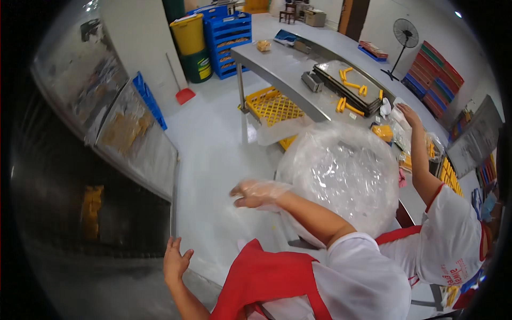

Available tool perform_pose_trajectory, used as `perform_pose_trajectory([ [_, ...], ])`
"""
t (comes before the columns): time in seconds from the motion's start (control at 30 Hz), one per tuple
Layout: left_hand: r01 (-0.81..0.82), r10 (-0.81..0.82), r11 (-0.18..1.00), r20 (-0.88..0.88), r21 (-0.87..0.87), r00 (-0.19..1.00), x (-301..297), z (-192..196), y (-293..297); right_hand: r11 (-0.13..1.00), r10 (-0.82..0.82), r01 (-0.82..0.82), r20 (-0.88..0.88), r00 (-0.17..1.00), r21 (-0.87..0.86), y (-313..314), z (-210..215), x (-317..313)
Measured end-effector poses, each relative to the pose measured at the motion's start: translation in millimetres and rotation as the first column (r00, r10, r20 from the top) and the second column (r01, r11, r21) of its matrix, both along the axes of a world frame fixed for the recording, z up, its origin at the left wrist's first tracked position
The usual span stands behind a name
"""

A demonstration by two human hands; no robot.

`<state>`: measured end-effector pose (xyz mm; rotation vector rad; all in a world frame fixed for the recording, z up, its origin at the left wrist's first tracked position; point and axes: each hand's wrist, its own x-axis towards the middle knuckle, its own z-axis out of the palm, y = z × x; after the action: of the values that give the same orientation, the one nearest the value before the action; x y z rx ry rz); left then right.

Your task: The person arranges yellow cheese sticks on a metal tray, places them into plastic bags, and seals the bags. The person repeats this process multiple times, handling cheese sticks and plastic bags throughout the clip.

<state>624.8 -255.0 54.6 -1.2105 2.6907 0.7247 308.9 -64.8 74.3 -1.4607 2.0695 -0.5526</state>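
Clear plastic film wraps our right hand (256, 193), probably as a glove to keep skin off whatever gets handled; its fingers are loosely curled, nothing visible between them. Our left hand (177, 260) is raised, fingers spread and released; we can't make out a glove on it. It's near the dark metal-framed unit (128, 224); contact, can't tell.

Nearest the right hand: a big round tub (285, 165), just to its right, by the bench end. Plastic liner (346, 181) spills over the rim, likely so it stays put and keeps the wall clean. What lies under the film, we can't tell.

Further out, the steel bench (282, 66) carries stacked trays (341, 80) with yellow pieces (349, 82) on top; stacking presumably saves surface. A co-worker's hand (409, 114) reaches over plastic bags (400, 130) at the near side, grip unclear. Yellow crate (272, 104) sits low beneath the bench, we'd guess to keep it out of the walkway. Blue crates (229, 42) are piled by the wall, red dustpan (185, 96) on the floor, handle leaning up, maybe for quick grabbing.
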Motion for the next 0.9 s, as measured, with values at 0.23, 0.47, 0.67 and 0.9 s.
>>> perform_pose_trajectory([
  [0.23,0.480,-0.480,0.877,-0.002,0.006,0.877,-194,15,-99,0.888,-0.398,0.443,-0.277,0.874,0.122,26,31,-186],
  [0.47,0.735,-0.739,0.668,-0.006,0.117,0.673,-371,-11,-148,0.626,-0.629,0.777,-0.549,0.550,0.063,70,-21,-411],
  [0.67,0.702,-0.723,0.691,0.166,0.171,0.671,-476,-27,-216,0.228,-0.799,0.968,-0.587,0.128,-0.100,72,-62,-525],
  [0.9,0.725,-0.734,0.679,0.106,0.110,0.671,-638,-36,-255,0.235,-0.776,0.967,-0.619,0.124,-0.102,73,-99,-604],
])
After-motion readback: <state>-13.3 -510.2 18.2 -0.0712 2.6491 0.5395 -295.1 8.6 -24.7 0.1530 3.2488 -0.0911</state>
